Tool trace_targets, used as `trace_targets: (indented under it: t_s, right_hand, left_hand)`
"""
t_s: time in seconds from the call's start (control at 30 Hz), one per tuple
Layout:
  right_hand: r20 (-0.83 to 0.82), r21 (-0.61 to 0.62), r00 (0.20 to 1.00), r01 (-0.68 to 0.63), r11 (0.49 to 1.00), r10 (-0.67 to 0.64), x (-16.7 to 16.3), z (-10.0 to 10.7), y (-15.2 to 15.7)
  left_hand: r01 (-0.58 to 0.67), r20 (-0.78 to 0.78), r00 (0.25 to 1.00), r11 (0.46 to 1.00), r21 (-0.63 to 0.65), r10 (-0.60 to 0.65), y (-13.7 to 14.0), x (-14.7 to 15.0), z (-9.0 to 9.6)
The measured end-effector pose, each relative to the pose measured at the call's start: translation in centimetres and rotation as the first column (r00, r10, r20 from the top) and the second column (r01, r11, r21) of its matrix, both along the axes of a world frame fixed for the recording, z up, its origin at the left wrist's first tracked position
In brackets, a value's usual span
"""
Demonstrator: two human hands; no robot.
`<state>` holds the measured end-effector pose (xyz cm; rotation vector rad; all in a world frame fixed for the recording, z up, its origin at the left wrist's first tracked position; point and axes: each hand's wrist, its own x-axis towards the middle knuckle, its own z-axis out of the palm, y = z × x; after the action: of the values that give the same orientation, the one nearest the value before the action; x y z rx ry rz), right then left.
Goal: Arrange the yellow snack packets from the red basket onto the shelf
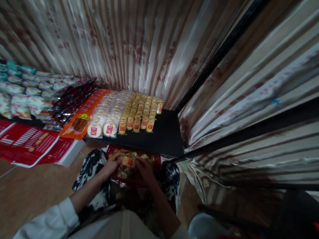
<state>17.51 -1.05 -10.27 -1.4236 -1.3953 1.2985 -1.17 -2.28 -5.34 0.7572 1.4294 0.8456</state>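
Note:
A small yellow snack packet (128, 162) with a red and orange label is held up between my two hands. My left hand (114, 164) pinches its left end, fingers closed. At its right end my right hand (145, 168) has its fingers closed too. Just below and behind the packet, between my knees, is a red container (157, 161) with several more small packets (122, 175) in it; dim light blurs their details. On the black table ahead stand rows of matching yellow packets (138, 112), labels facing me.
Left of the yellow rows lie round white packets (106, 112), an orange packet (85, 113), dark shiny packets (74, 100) and white-green packets (23, 89). A red bag (30, 144) stands at lower left. The black table (164, 134) ends near a striped curtain (143, 35).

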Motion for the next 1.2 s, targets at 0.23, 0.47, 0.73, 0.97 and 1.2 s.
trace_targets:
  t_s: [0.23,0.47,0.73,0.97,1.2]
  right_hand:
    - [-0.109,-0.089,0.993,0.023,0.996,-0.033,0.7,2.1,-1.7]
    - [-0.079,-0.007,0.997,-0.003,1.000,0.002,1.5,3.3,-1.4]
    - [-0.167,0.078,0.986,0.012,0.997,0.002,3.1,6.2,1.4]
    - [-0.176,0.155,0.950,0.287,0.945,-0.259,6.3,7.1,7.6]
    - [-0.043,0.247,0.898,0.435,0.866,-0.439,8.5,6.9,16.2]
  left_hand:
    - [0.069,0.020,0.997,0.993,0.100,-0.071,-0.3,1.4,1.9]
    - [0.293,-0.334,0.922,0.917,0.271,-0.196,1.0,2.6,1.8]
    - [0.427,-0.427,0.861,0.849,0.309,-0.277,4.9,6.3,5.4]
    - [0.286,-0.403,0.909,0.865,0.411,-0.109,9.6,11.6,7.6]
    - [0.279,-0.363,0.923,0.868,0.410,-0.125,13.4,16.7,7.6]
